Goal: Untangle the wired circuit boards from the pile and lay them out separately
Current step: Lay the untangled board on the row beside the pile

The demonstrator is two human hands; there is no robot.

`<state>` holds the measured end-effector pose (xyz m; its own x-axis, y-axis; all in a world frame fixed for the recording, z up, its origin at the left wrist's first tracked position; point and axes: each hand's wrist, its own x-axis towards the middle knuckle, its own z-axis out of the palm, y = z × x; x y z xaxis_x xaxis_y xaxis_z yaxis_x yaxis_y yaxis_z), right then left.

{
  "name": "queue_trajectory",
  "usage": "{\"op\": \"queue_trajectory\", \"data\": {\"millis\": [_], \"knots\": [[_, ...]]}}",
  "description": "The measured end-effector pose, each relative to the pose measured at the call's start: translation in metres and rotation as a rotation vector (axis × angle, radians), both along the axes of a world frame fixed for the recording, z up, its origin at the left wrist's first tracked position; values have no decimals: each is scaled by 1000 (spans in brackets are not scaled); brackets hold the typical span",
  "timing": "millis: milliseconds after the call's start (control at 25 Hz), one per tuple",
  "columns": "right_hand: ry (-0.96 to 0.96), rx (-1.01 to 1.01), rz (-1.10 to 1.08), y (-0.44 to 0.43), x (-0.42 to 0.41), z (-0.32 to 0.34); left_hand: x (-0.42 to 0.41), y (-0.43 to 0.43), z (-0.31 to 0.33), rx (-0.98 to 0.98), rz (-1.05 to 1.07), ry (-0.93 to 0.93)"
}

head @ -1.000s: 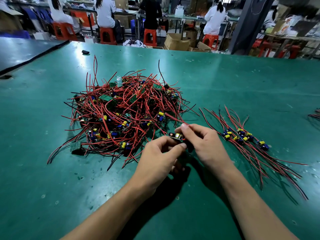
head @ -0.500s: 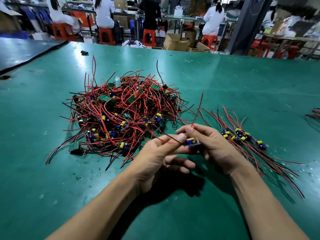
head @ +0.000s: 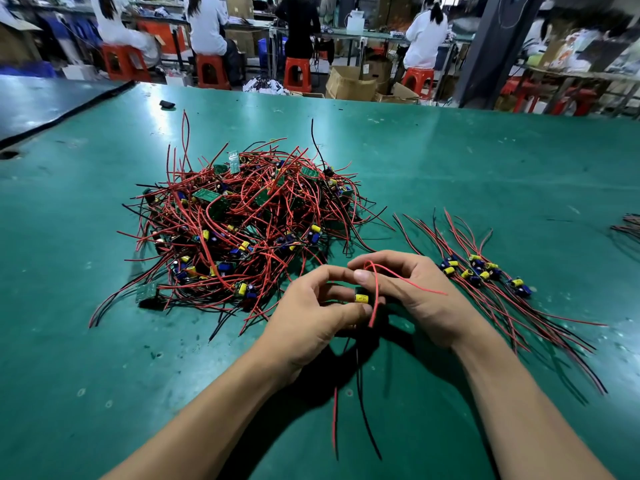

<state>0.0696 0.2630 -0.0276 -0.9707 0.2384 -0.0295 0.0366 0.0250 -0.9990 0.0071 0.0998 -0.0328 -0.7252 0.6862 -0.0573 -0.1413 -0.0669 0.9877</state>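
Found one wired circuit board [head: 362, 298], yellow capacitor showing, pinched between left hand [head: 308, 317] and right hand [head: 419, 299], fingers of both curled round it, just above the bench [head: 450, 157] towards its near edge. Noted a red lead looped over the right fingers, with red and black leads trailing towards the near edge. Recorded tangled pile [head: 242, 223] left of centre, just beyond the left hand. Logged separated boards [head: 481, 271] lying in a row just right of the right hand.

Your left hand [head: 311, 317] and right hand [head: 419, 299] are bare above the green table [head: 485, 168], forearms [head: 214, 420] bare to its near edge. Your fingernails [head: 362, 276] are trimmed short.
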Motion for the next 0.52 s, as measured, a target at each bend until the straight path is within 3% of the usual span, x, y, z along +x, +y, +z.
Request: {"op": "queue_trajectory", "data": {"millis": [200,520], "knots": [[25,23,-84,-2,0,-2,-6,-2,1,-68,76,72],[-24,-56,-63,-11,-4,-4,-12,-4,0,-17,0,-99]]}}
